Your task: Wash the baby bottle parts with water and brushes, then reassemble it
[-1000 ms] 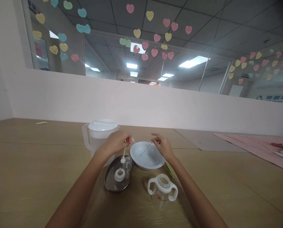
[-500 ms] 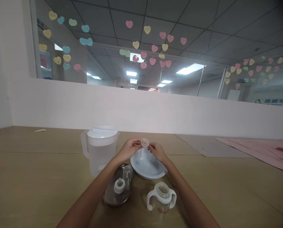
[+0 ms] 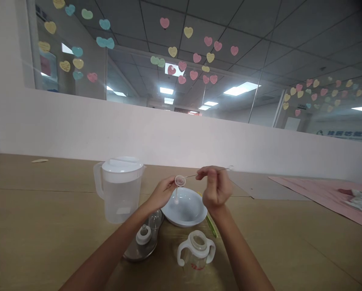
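My left hand (image 3: 161, 193) pinches a small round translucent straw top (image 3: 180, 180), from which a thin tube with a pale round end hangs over a white bowl (image 3: 185, 212). In my right hand (image 3: 219, 189) is a thin stick (image 3: 190, 176) with a pale tip at its far end; its near end reaches the straw top. Below the bowl stands an uncapped clear bottle (image 3: 197, 254) with two white handles. A metal tray (image 3: 135, 254), partly behind my left forearm, bears a white-ringed nipple (image 3: 143, 235) and a clear cap (image 3: 155, 219).
A lidded clear pitcher (image 3: 121, 202) stands on the left. Beside the bowl's right edge lies a green-handled tool (image 3: 211, 226), partly hidden. A pink cloth (image 3: 305, 192) with patterned fabric (image 3: 361, 201) lies at the far right. A white wall (image 3: 168, 137) closes off the table's back.
My right hand has moved right and up from the straw top and now shows the thin stick. My left hand still holds the top. The view has shifted slightly right.
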Demonstrator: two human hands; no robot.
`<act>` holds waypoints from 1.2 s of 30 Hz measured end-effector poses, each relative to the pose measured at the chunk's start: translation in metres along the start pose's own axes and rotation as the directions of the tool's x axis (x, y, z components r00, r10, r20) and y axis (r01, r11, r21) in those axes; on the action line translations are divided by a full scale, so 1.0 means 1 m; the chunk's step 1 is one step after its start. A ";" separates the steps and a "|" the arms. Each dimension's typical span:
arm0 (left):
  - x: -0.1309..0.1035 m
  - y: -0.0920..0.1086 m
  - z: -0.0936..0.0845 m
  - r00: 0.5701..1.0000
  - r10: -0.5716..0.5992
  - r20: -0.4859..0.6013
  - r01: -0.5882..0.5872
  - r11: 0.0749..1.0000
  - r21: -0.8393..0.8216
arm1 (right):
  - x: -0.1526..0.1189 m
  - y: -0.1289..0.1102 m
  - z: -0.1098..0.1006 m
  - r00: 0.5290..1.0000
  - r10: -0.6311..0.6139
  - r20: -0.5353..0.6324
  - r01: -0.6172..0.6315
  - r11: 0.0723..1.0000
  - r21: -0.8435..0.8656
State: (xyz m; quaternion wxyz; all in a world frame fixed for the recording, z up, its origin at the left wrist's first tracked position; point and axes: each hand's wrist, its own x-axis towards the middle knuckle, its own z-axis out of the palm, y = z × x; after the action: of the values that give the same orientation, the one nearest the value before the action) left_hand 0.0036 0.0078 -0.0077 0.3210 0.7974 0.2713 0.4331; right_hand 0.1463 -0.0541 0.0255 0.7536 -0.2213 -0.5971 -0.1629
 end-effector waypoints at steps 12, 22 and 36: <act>0.003 0.007 0.003 0.995 0.061 -0.084 -0.075 0.982 -0.173 | -0.021 0.018 0.015 0.963 0.168 0.212 -0.147 0.983 -0.110; 0.000 0.023 0.025 0.981 -0.032 -0.192 -0.043 0.926 -0.376 | -0.018 0.026 0.027 0.890 0.060 0.451 -0.049 0.998 -0.036; 0.005 0.009 0.026 0.988 -0.045 -0.150 -0.013 0.931 -0.366 | 0.002 0.004 0.009 0.923 0.182 0.340 -0.108 0.968 -0.225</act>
State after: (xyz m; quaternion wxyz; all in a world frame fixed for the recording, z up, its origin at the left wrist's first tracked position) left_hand 0.0295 -0.0020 -0.0091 0.4451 0.6851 0.2166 0.5344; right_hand 0.1410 -0.0460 0.0285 0.6159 -0.3663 -0.6864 -0.1235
